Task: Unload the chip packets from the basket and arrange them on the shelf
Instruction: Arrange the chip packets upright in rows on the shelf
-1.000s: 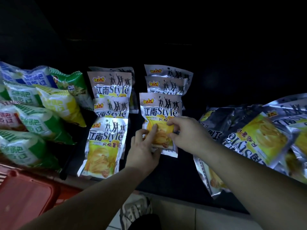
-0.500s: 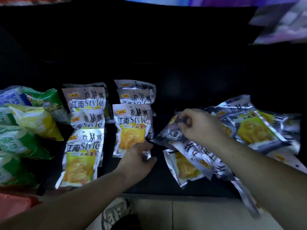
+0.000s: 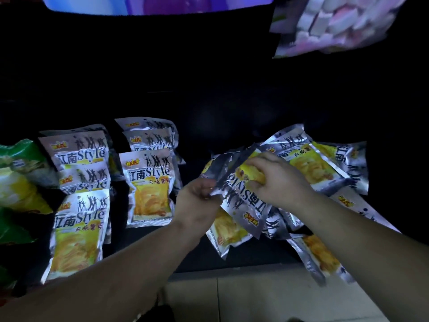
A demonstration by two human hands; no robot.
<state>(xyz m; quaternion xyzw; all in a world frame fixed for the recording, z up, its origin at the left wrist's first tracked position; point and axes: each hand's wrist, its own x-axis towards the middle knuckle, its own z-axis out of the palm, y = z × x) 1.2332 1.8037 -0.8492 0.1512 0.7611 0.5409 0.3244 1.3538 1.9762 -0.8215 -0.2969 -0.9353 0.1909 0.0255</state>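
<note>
Both hands meet over a dark shelf [image 3: 262, 256] at centre frame. The left hand [image 3: 197, 203] pinches the side edge of a silver-and-yellow chip packet [image 3: 246, 201] that is turned upside down, while the right hand [image 3: 281, 182] curls its fingers around the packet's yellow end. The packet is lifted above a loose pile [image 3: 320, 163] of the same packets sprawling across the right side of the shelf.

Pale floor tiles [image 3: 255, 298] show at lower centre, below the shelf's front edge. To the left of the hands, matching packets lie flat in two overlapping rows, the left row [image 3: 76, 233] reaching closest to the front edge and the second row [image 3: 151, 187] just beside the left hand. Green and yellow bags [image 3: 18, 177] crowd the far left of the frame. Farther up, beyond the black shelf back, a blurred pink-and-white bag [image 3: 336, 22] hangs in the upper right and a blue-purple shape [image 3: 157, 3] runs along the top edge.
</note>
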